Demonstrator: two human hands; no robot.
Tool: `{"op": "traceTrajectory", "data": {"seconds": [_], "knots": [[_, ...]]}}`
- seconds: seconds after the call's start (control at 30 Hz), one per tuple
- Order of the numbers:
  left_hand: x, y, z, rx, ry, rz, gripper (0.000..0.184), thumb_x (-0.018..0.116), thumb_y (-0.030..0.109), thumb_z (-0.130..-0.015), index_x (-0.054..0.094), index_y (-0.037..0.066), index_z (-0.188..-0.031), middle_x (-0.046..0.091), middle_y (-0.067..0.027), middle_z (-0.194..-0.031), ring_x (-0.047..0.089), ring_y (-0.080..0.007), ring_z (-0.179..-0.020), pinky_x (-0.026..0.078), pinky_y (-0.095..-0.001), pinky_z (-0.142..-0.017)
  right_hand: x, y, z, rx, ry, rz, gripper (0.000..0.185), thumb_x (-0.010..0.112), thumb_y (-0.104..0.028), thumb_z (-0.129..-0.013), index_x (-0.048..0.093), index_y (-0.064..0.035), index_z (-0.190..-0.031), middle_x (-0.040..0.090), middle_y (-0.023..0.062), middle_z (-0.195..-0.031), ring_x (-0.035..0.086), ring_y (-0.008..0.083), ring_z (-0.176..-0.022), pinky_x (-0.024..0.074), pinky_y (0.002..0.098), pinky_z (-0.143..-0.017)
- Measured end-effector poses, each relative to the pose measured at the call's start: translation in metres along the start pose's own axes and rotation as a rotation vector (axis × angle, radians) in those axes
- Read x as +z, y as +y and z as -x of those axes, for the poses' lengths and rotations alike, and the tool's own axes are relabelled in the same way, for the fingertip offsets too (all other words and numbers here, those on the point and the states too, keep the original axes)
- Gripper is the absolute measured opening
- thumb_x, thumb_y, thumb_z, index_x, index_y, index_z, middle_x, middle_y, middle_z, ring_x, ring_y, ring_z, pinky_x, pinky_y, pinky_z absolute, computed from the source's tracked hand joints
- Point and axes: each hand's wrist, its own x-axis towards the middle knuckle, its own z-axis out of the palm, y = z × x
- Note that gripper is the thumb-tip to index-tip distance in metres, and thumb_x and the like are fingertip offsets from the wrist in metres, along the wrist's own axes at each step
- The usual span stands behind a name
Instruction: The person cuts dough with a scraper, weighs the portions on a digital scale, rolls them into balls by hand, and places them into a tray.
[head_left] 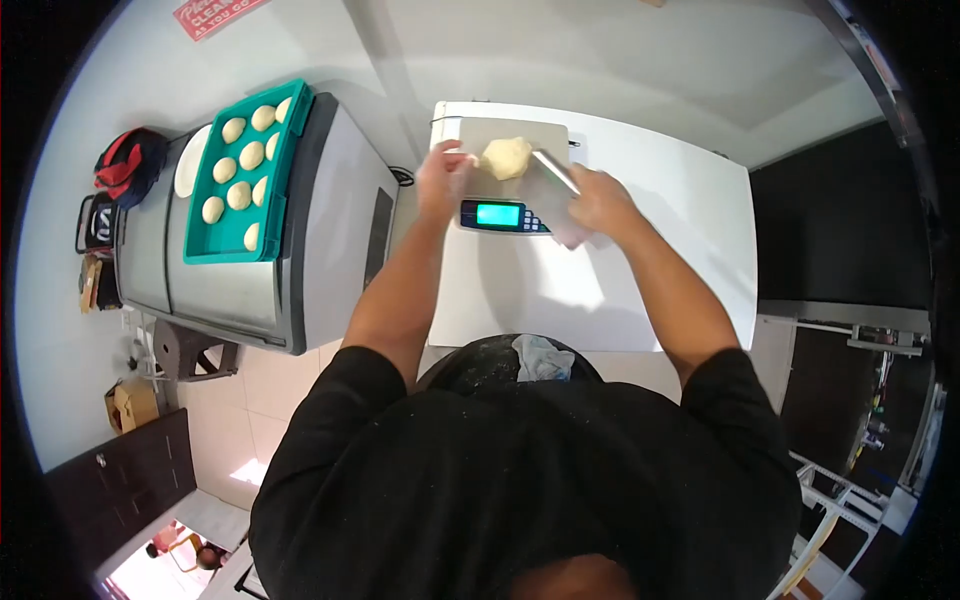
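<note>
A lump of pale dough (506, 158) sits on the flat metal platform of a digital kitchen scale (497, 216), whose screen glows turquoise. At the lump's left side is my left hand (441, 180), slightly blurred, with its fingers pinched at a small pale bit of dough touching or very near the lump. My right hand (602, 203) is wrapped round a dough scraper (556, 172) just right of the lump. Motion smears the scraper's blade, which hangs over the scale's right edge. The figures on the screen are too bright to read.
The scale stands on a white table (660, 260). To the left, a teal tray (223, 248) with several round dough balls rests on a grey-topped chest freezer (230, 295), beside a white round lid or plate (190, 165). A crumpled cloth (543, 358) lies at the table's near edge.
</note>
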Motion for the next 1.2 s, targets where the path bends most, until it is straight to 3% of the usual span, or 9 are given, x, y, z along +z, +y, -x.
{"op": "traceTrajectory", "data": {"seconds": [0.17, 0.3, 0.37, 0.5, 0.8, 0.9, 0.93, 1.03, 1.2], "knots": [[0.045, 0.059, 0.039, 0.033, 0.027, 0.394, 0.025, 0.060, -0.002, -0.094, 0.069, -0.003, -0.117, 0.075, -0.0106, -0.109, 0.071, -0.0170, -0.095, 0.055, -0.0331, -0.089, 0.005, 0.116, 0.101, 0.377, 0.429, -0.664, 0.038, 0.069, -0.010, -0.083, 0.062, 0.0024, -0.118, 0.071, 0.0168, -0.102, 0.069, 0.0255, -0.094, 0.0529, 0.0393, -0.082], [0.154, 0.067, 0.085, 0.455, -0.231, 0.175, 0.037, 0.052, -0.003, -0.087, 0.069, 0.005, -0.119, 0.072, -0.0140, -0.116, 0.063, -0.0375, -0.119, 0.050, -0.0433, -0.104, 0.022, 0.142, 0.155, 0.580, 0.577, -0.861, 0.034, 0.068, -0.007, -0.083, 0.062, 0.0035, -0.115, 0.069, 0.0118, -0.099, 0.065, 0.0195, -0.088, 0.0519, 0.0350, -0.079], [0.178, 0.068, 0.135, 0.595, -0.550, -0.429, 0.040, 0.053, 0.002, -0.089, 0.065, 0.008, -0.128, 0.065, -0.0170, -0.130, 0.057, -0.0358, -0.128, 0.042, -0.0419, -0.112, 0.030, 0.147, 0.176, 0.600, 0.594, -0.871, 0.033, 0.068, -0.007, -0.083, 0.062, 0.0038, -0.113, 0.069, 0.0111, -0.098, 0.064, 0.0186, -0.085, 0.0517, 0.0342, -0.077], [0.183, 0.051, 0.155, 0.919, -0.500, -0.522, 0.040, 0.055, 0.004, -0.087, 0.062, 0.008, -0.125, 0.065, -0.0153, -0.127, 0.059, -0.0376, -0.122, 0.047, -0.0445, -0.105, 0.038, 0.146, 0.193, 0.539, 0.585, -1.011, 0.032, 0.067, -0.005, -0.086, 0.062, 0.0024, -0.117, 0.068, 0.0086, -0.100, 0.064, 0.0173, -0.089, 0.0509, 0.0326, -0.081], [0.155, 0.023, 0.118, 0.614, -0.842, -0.490, 0.041, 0.064, 0.003, -0.082, 0.062, 0.006, -0.123, 0.064, -0.0148, -0.111, 0.064, -0.0344, -0.104, 0.053, -0.0430, -0.088, 0.071, 0.157, 0.180, 0.620, 0.521, -1.189, 0.034, 0.068, -0.006, -0.086, 0.062, 0.0023, -0.118, 0.068, 0.0096, -0.104, 0.064, 0.0189, -0.094, 0.0508, 0.0331, -0.085], [0.184, -0.063, 0.112, -0.116, -1.122, 0.508, 0.027, 0.070, 0.009, -0.083, 0.073, 0.009, -0.110, 0.066, -0.0135, -0.094, 0.066, -0.0322, -0.096, 0.056, -0.0394, -0.085, 0.062, 0.148, 0.155, 0.563, 0.503, -1.199, 0.034, 0.068, -0.006, -0.085, 0.061, 0.0043, -0.116, 0.068, 0.0122, -0.105, 0.065, 0.0208, -0.095, 0.0515, 0.0349, -0.085], [0.176, -0.051, 0.112, -0.114, -1.116, 0.512, 0.027, 0.070, 0.009, -0.083, 0.073, 0.009, -0.110, 0.066, -0.0135, -0.094, 0.066, -0.0322, -0.096, 0.056, -0.0394, -0.085, 0.058, 0.144, 0.147, 0.528, 0.507, -1.175, 0.033, 0.068, -0.007, -0.085, 0.061, 0.0040, -0.116, 0.068, 0.0140, -0.104, 0.065, 0.0222, -0.094, 0.0518, 0.0354, -0.084], [0.120, 0.036, 0.120, 0.530, -0.554, -0.193, 0.021, 0.074, 0.012, -0.082, 0.074, 0.007, -0.102, 0.067, -0.0139, -0.086, 0.068, -0.0334, -0.087, 0.056, -0.0402, -0.080, 0.050, 0.127, 0.128, 0.458, 0.515, -1.128, 0.033, 0.069, -0.007, -0.083, 0.061, 0.0034, -0.114, 0.069, 0.0176, -0.102, 0.067, 0.0251, -0.093, 0.0524, 0.0365, -0.083], [0.093, 0.051, 0.121, 0.162, -0.629, -0.319, 0.018, 0.072, 0.011, -0.083, 0.074, 0.004, -0.100, 0.070, -0.0174, -0.092, 0.069, -0.0345, -0.086, 0.056, -0.0403, -0.077, 0.054, 0.082, 0.121, 0.289, 0.397, -0.415, 0.033, 0.064, -0.009, -0.082, 0.058, 0.0003, -0.114, 0.068, 0.0280, -0.089, 0.069, 0.0415, -0.085, 0.0548, 0.0481, -0.078]]}}
